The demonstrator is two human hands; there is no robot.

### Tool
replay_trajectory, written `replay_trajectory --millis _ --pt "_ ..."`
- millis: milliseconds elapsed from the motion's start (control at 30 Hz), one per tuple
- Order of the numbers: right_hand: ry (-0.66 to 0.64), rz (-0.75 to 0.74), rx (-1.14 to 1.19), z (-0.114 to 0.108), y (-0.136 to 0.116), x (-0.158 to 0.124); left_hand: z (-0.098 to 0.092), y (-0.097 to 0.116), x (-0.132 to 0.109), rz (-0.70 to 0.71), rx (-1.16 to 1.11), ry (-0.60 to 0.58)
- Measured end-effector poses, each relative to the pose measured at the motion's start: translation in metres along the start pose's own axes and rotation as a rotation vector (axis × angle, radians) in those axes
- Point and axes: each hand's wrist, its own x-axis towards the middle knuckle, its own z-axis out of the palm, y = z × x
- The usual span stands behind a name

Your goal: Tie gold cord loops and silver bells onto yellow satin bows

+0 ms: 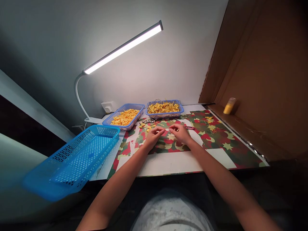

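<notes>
Over the middle of the patterned table cover (227, 146), my left hand (154, 134) and my right hand (180, 132) face each other with a small gap between their fingertips. Both are pinched closed on something too small to make out; a tiny pale bit shows between them. Yellow pieces (149, 127) and a row of shiny round metal items (148, 121) lie just beyond my left hand. A pink-handled tool (189, 127) rests beside my right hand.
Behind are a basket of pale yellow pieces (126, 117) and a basket of golden stemmed pieces (163, 107). A blue basket (84, 157) overhangs the left edge. A lit lamp (124, 48) arches above. Yellow bits (211, 125) and a small jar (229, 106) are at right.
</notes>
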Motion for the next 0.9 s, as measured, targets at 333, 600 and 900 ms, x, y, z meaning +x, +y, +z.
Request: replay_trajectory --millis 333,600,900 --pt "0.247 0.203 -0.51 -0.051 0.041 0.02 0.002 0.004 -0.002 -0.13 -0.005 -0.005" --pt "-0.004 -0.022 -0.312 -0.035 0.024 0.011 0.002 -0.001 0.0 -0.147 0.027 0.02" --pt "-0.321 -0.156 -0.091 -0.021 0.007 -0.003 -0.001 -0.004 0.0 -0.139 0.054 0.008"
